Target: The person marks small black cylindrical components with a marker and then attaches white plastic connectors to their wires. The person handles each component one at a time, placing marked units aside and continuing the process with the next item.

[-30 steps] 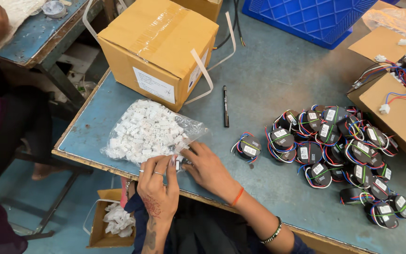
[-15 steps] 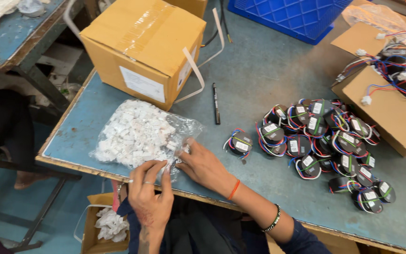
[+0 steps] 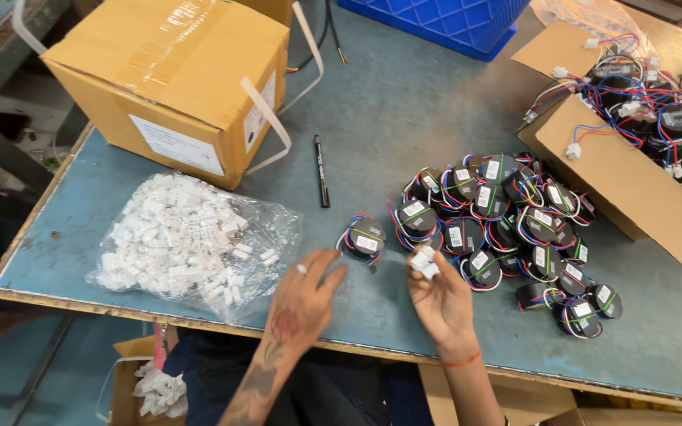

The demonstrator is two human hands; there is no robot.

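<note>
You're at a small assembly workshop bench (image 3: 404, 102). Wound coils with coloured wires (image 3: 507, 229) heap at centre right (more fill the carton (image 3: 633, 170) at upper right), a bag of white connectors (image 3: 191, 241) lies at lower left.

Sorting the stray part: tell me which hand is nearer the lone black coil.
Left. The left hand lies just below-left of the lone black coil; the right hand, holding a white connector, sits farther right.

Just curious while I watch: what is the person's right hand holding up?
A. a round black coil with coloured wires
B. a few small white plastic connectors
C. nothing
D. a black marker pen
B: the right hand pinches small white connectors in its fingers; the pen lies untouched on the table.
</note>
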